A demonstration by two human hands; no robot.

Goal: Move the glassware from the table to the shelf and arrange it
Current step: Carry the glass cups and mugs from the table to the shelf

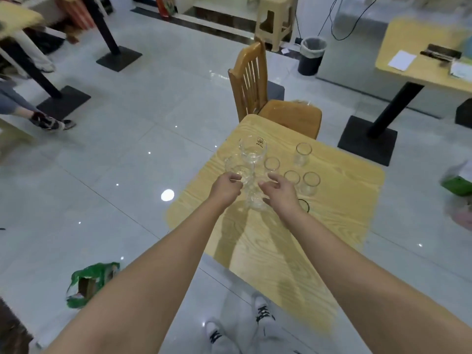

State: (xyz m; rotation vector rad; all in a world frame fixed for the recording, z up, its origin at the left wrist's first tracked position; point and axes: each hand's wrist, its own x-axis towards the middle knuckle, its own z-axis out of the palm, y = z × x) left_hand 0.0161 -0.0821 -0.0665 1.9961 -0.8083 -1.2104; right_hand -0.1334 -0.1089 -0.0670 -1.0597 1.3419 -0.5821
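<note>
The person's left forearm (143,290) and right forearm (357,277) are filling the bottom of the view, with a pair of white shoes (263,312) standing on the tiled floor (115,149) between them. At the end of its arm, the left hand (226,186) is sitting with its fingers curled against the bowl of a stemmed glass (236,168). The glass is clear and blurred there, so it is not possible to tell whether the hand is gripping it or only touching it. The right hand (277,192) is hanging released, fingers loosely bent and holding nothing, just above a short glass (255,201) that is standing between the two hands on the wooden counter (332,226). Just beyond the left hand a taller stemmed glass (252,149) is standing, and beyond the right hand, towards its outer side, four small tumblers (311,183) are waiting upright in a loose cluster. No shelf is showing. The step in hand looks like picking up the first pieces, so the task seems to be barely starting. Doing it well probably means taking each stemmed glass by the stem or low on the bowl rather than by the rim. It also means lifting straight up so close neighbours are not getting knocked, and carrying only what each hand is holding securely, since tall clear glass is likely to tip easily.
</note>
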